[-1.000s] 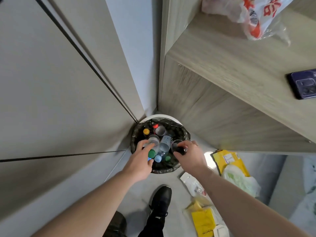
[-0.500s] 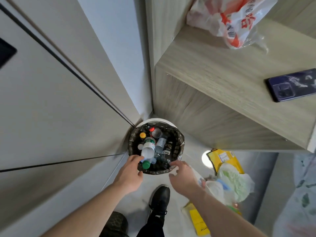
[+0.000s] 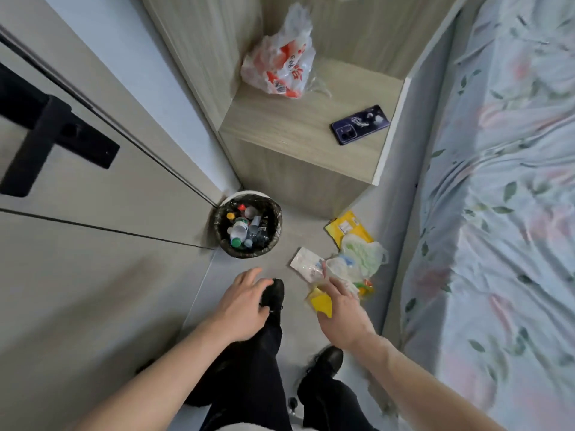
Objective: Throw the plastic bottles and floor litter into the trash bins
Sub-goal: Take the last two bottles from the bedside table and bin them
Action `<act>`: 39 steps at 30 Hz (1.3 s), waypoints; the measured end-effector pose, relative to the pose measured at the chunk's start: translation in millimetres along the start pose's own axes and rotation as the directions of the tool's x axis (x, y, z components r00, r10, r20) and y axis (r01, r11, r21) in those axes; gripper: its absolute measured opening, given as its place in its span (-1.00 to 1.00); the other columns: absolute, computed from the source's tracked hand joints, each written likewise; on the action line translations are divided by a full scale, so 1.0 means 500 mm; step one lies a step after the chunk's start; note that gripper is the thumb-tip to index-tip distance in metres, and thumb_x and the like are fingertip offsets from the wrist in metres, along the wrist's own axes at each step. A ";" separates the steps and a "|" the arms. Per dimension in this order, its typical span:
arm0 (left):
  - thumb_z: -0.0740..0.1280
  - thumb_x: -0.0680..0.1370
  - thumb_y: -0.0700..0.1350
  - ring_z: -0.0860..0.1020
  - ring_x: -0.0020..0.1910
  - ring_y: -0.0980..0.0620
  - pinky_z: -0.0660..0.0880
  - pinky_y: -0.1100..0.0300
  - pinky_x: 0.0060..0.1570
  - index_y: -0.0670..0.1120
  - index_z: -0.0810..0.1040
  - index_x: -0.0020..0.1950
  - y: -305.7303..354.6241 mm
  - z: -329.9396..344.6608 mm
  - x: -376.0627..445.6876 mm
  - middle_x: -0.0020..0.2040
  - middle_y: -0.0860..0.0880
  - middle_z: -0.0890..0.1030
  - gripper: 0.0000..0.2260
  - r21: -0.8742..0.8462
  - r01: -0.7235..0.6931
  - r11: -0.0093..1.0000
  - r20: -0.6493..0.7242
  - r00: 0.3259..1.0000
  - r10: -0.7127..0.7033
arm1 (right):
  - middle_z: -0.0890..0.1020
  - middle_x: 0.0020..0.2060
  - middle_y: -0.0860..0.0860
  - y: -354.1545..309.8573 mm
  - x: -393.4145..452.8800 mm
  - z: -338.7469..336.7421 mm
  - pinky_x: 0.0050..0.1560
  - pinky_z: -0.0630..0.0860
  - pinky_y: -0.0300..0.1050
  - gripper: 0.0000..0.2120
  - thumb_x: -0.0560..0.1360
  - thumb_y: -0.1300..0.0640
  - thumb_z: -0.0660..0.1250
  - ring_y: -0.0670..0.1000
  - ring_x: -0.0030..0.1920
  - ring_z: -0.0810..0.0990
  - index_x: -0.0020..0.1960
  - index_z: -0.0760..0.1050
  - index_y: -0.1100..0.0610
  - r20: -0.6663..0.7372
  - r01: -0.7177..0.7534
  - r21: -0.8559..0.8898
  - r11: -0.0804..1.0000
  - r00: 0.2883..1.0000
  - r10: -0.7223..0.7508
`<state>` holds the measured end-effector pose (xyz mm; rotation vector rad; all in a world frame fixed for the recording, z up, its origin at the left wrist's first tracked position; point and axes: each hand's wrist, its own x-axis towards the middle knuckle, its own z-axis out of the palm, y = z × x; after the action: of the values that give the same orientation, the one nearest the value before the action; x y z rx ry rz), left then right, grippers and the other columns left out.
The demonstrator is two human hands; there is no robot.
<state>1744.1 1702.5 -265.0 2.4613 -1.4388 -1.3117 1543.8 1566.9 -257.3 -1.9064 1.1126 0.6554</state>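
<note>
Dark phone [image 3: 360, 124] and red-printed plastic bag [image 3: 281, 67] on wooden cabinet [image 3: 298, 141]; floral bedsheet [image 3: 504, 181] at right.

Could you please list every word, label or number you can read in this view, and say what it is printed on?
Nothing reads clearly.
Plastic bag on the wooden cabinet: red printed characters, too crumpled and blurred to read.
Yellow packet on the floor: white label, too small.
Bottles in the trash bin: labels too small.
White wrapper: print blurred.
Phone: pale design, no legible text.

Wood-grain cabinet [image 3: 298, 129], glossy plastic bottles [image 3: 245, 230], crinkled bag [image 3: 280, 66]
</note>
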 end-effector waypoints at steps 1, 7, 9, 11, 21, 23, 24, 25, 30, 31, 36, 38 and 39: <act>0.31 0.60 0.00 0.08 0.59 -0.02 0.22 0.04 0.53 0.05 0.31 0.56 0.042 -0.005 -0.034 0.62 0.02 0.09 -0.48 0.019 -0.017 1.000 -0.015 1.000 0.017 | 0.17 0.61 -0.04 0.026 -0.052 -0.014 0.52 0.31 0.03 -0.39 0.53 0.07 0.34 0.15 0.58 0.23 0.55 0.29 -0.06 -0.014 -0.007 0.005 1.000 1.000 0.007; 0.30 0.60 0.08 0.11 0.58 -0.02 0.23 0.03 0.53 0.08 0.29 0.56 0.302 0.009 -0.185 0.62 0.05 0.08 -0.47 0.119 -0.143 0.983 -0.051 0.987 0.150 | 0.14 0.63 -0.02 0.194 -0.342 -0.059 0.64 0.02 -0.06 -0.34 0.57 0.00 0.32 0.07 0.66 0.03 0.62 0.21 0.00 -0.174 0.029 0.003 1.000 0.984 -0.028; 0.29 0.60 0.11 0.11 0.58 -0.02 0.22 0.02 0.53 0.10 0.27 0.57 0.384 0.021 -0.216 0.62 0.05 0.08 -0.46 0.168 -0.204 0.964 -0.031 0.977 0.212 | 0.13 0.63 -0.02 0.236 -0.429 -0.069 0.61 -0.10 -0.11 -0.38 0.62 0.04 0.26 0.05 0.66 -0.02 0.64 0.16 0.02 -0.223 0.012 0.017 1.000 0.975 -0.007; 0.28 0.60 0.12 0.09 0.59 -0.03 0.21 0.03 0.53 0.09 0.25 0.58 0.458 0.030 -0.239 0.63 0.04 0.08 -0.45 0.234 -0.277 0.932 0.005 0.959 0.283 | 0.07 0.65 -0.01 0.279 -0.497 -0.072 0.60 -0.12 -0.15 -0.38 0.63 0.02 0.25 0.03 0.66 -0.03 0.64 0.13 -0.02 -0.282 -0.046 0.051 0.998 0.958 0.059; 0.23 0.60 0.18 -0.05 0.63 -0.01 0.05 0.02 0.58 0.16 0.19 0.59 0.705 0.043 -0.262 0.65 0.05 -0.02 -0.43 0.408 -0.590 0.697 0.175 0.799 0.575 | -0.12 0.67 -0.06 0.444 -0.701 -0.060 0.64 0.03 0.04 -0.33 0.62 -0.13 0.24 0.09 0.66 -0.11 0.64 0.03 -0.14 -0.433 -0.206 0.327 0.922 0.835 0.340; 0.24 0.60 0.18 -0.08 0.64 -0.01 0.01 0.03 0.59 0.16 0.17 0.60 0.741 0.057 -0.259 0.65 0.07 -0.04 -0.42 0.403 -0.625 0.668 0.195 0.772 0.605 | -0.14 0.67 -0.07 0.472 -0.736 -0.062 0.64 0.01 0.03 -0.34 0.63 -0.13 0.23 0.08 0.66 -0.13 0.64 0.01 -0.14 -0.444 -0.231 0.341 0.911 0.815 0.373; 0.24 0.59 0.18 -0.09 0.63 0.00 0.00 0.03 0.59 0.16 0.18 0.60 0.759 0.065 -0.258 0.65 0.08 -0.04 -0.41 0.408 -0.641 0.650 0.208 0.759 0.617 | -0.14 0.67 -0.07 0.486 -0.754 -0.064 0.64 0.00 0.03 -0.34 0.63 -0.14 0.23 0.08 0.66 -0.13 0.64 0.01 -0.14 -0.446 -0.246 0.344 0.906 0.806 0.388; 0.24 0.58 0.18 -0.08 0.63 0.00 0.01 0.03 0.60 0.16 0.18 0.60 0.780 0.073 -0.259 0.65 0.08 -0.03 -0.41 0.416 -0.653 0.633 0.219 0.747 0.627 | -0.15 0.67 -0.07 0.501 -0.771 -0.066 0.65 -0.01 0.03 -0.33 0.63 -0.14 0.22 0.08 0.66 -0.14 0.65 0.00 -0.14 -0.452 -0.258 0.354 0.899 0.794 0.406; 0.24 0.59 0.23 -0.12 0.64 0.00 0.02 0.00 0.60 0.18 0.13 0.61 0.917 0.117 -0.259 0.65 0.10 -0.09 -0.38 0.464 -0.703 0.539 0.287 0.695 0.659 | -0.20 0.66 -0.06 0.608 -0.849 -0.085 0.65 -0.03 0.04 -0.30 0.65 -0.13 0.20 0.11 0.66 -0.18 0.67 -0.07 -0.12 -0.460 -0.317 0.383 0.868 0.749 0.477; 0.24 0.60 0.22 -0.16 0.64 -0.01 -0.03 0.01 0.60 0.18 0.10 0.62 0.942 0.122 -0.260 0.66 0.10 -0.11 -0.38 0.483 -0.706 0.518 0.295 0.688 0.663 | -0.21 0.66 -0.05 0.631 -0.855 -0.090 0.65 -0.03 0.07 -0.30 0.65 -0.14 0.20 0.12 0.66 -0.18 0.67 -0.08 -0.12 -0.460 -0.326 0.376 0.867 0.747 0.480; 0.18 0.63 0.23 -0.29 0.63 -0.06 -0.20 -0.01 0.59 0.14 -0.03 0.66 1.100 0.207 -0.256 0.65 0.04 -0.26 -0.33 0.584 -0.669 0.459 0.254 0.688 0.680 | -0.25 0.65 -0.04 0.814 -0.880 -0.118 0.64 -0.03 0.15 -0.27 0.64 -0.16 0.20 0.14 0.66 -0.24 0.67 -0.12 -0.11 -0.455 -0.326 0.334 0.885 0.766 0.454; 0.16 0.63 0.25 -0.33 0.61 -0.08 -0.23 -0.03 0.59 0.14 -0.12 0.66 1.164 0.256 -0.253 0.64 0.02 -0.33 -0.30 0.608 -0.629 0.484 0.219 0.719 0.659 | -0.28 0.65 -0.04 0.900 -0.888 -0.139 0.65 -0.05 0.15 -0.26 0.64 -0.16 0.19 0.15 0.65 -0.26 0.67 -0.14 -0.11 -0.452 -0.306 0.302 0.903 0.788 0.418; 0.15 0.63 0.26 -0.35 0.61 -0.09 -0.23 -0.04 0.59 0.14 -0.15 0.66 1.197 0.282 -0.256 0.63 0.02 -0.35 -0.29 0.618 -0.603 0.504 0.202 0.741 0.640 | -0.29 0.64 -0.04 0.944 -0.895 -0.151 0.65 -0.05 0.15 -0.26 0.65 -0.16 0.19 0.15 0.65 -0.26 0.67 -0.15 -0.11 -0.447 -0.298 0.281 0.912 0.801 0.399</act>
<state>1192.5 1501.2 -42.0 1.7793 -2.7788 -0.6154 918.7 1575.5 -62.5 -1.7499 1.8224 0.2218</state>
